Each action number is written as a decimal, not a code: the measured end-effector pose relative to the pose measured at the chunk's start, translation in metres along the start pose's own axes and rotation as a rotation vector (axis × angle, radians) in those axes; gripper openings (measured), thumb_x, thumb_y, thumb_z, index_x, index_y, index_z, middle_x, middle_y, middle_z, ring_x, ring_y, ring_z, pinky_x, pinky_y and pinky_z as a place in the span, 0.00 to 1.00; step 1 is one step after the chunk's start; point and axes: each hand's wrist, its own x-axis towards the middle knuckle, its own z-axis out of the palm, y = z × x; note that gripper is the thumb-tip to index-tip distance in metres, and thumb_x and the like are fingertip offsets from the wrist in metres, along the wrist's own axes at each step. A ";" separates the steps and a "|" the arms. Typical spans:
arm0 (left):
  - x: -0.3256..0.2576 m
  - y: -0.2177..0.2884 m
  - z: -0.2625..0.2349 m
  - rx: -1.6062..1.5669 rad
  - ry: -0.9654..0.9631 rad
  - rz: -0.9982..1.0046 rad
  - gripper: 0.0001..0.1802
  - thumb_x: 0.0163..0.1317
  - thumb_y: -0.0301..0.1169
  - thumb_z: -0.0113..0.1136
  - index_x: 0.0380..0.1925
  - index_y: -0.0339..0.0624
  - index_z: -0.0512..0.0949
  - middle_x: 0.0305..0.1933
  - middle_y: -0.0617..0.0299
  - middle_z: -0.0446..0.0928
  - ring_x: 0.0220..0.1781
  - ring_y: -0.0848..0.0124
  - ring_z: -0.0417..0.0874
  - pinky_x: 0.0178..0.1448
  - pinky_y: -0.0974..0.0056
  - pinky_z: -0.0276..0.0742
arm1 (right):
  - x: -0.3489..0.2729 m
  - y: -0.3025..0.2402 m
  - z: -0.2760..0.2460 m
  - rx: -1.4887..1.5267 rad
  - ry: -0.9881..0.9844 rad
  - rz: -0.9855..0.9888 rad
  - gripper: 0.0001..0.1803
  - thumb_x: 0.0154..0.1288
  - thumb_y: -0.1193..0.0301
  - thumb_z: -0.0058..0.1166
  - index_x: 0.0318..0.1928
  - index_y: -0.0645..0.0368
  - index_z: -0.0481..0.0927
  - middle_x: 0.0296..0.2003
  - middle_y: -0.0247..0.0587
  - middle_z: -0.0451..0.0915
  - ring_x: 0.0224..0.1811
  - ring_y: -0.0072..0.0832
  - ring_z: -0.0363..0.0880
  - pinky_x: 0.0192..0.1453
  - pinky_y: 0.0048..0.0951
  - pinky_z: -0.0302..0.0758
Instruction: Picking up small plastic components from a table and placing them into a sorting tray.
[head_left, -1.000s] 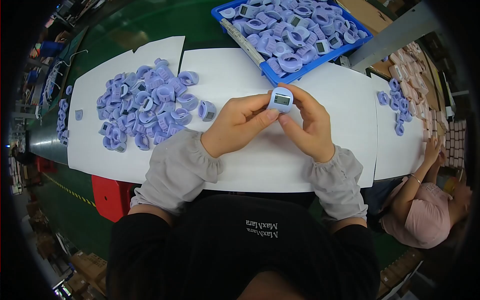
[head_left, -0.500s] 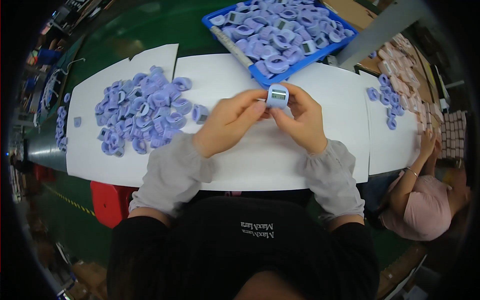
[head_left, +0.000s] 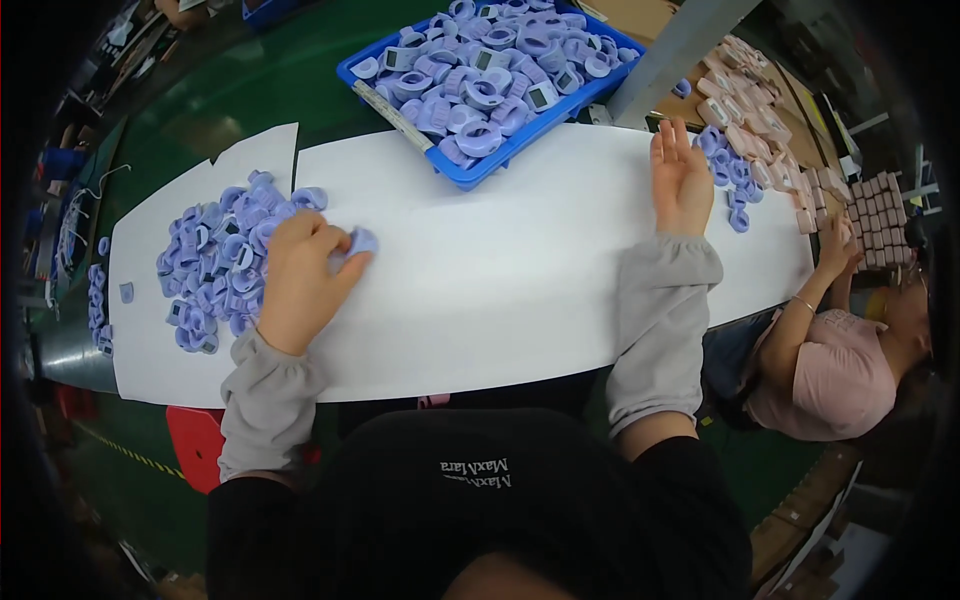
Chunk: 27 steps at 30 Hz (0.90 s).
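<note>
Over the right edge of a heap of lavender ring-shaped devices with small screens (head_left: 215,250), my left hand (head_left: 305,275) closes its thumb and forefinger on a single lavender ring-shaped device (head_left: 364,241). Part of that device is hidden by the fingers. My right hand (head_left: 682,185) is held out at the far right of the white table, palm showing and fingers stretched, with nothing in it. Just beyond it lies a smaller group of the same lavender devices (head_left: 737,178).
A blue tray (head_left: 465,178) full of lavender devices stands at the table's (head_left: 480,300) far edge, beside a grey post (head_left: 665,60). At right, a co-worker in pink (head_left: 840,370) handles pink pieces near stacked rows (head_left: 880,220). A red stool (head_left: 190,445) is at lower left.
My hands have parted from the device they held together at the middle. The left moved left to the heap's edge; the right moved right and opened. The view has shifted slightly.
</note>
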 end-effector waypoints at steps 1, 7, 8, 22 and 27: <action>0.004 0.005 0.003 -0.092 0.011 0.039 0.12 0.46 0.30 0.70 0.22 0.35 0.76 0.28 0.56 0.72 0.34 0.59 0.73 0.40 0.60 0.68 | -0.009 0.005 0.002 -0.087 -0.106 -0.007 0.23 0.64 0.78 0.45 0.60 0.69 0.62 0.52 0.54 0.73 0.50 0.36 0.72 0.57 0.37 0.69; 0.028 0.054 0.025 -1.350 -0.372 -0.276 0.16 0.60 0.27 0.62 0.47 0.37 0.70 0.39 0.63 0.75 0.42 0.78 0.75 0.45 0.74 0.71 | -0.076 0.033 0.015 -0.461 -0.799 0.110 0.20 0.63 0.77 0.45 0.56 0.67 0.70 0.52 0.52 0.71 0.47 0.31 0.72 0.52 0.30 0.69; 0.031 0.056 0.036 -1.344 -0.363 -0.292 0.16 0.60 0.27 0.62 0.47 0.37 0.70 0.39 0.63 0.75 0.42 0.78 0.75 0.45 0.74 0.71 | -0.091 0.036 0.021 -0.634 -0.966 0.119 0.19 0.63 0.77 0.45 0.54 0.66 0.73 0.51 0.50 0.72 0.46 0.29 0.72 0.49 0.27 0.68; 0.021 0.044 0.071 -0.973 0.050 0.047 0.13 0.64 0.30 0.58 0.45 0.33 0.75 0.44 0.64 0.73 0.45 0.75 0.73 0.50 0.71 0.69 | -0.133 0.068 0.030 -0.624 -1.073 0.106 0.13 0.55 0.81 0.61 0.41 0.64 0.76 0.41 0.39 0.72 0.37 0.22 0.72 0.40 0.20 0.72; 0.017 0.048 0.064 -1.359 -0.231 -0.160 0.16 0.69 0.34 0.51 0.49 0.33 0.73 0.44 0.63 0.76 0.44 0.77 0.74 0.50 0.71 0.70 | -0.138 0.061 0.037 -0.872 -1.150 -0.019 0.22 0.55 0.79 0.61 0.52 0.64 0.73 0.48 0.40 0.67 0.38 0.21 0.68 0.40 0.21 0.67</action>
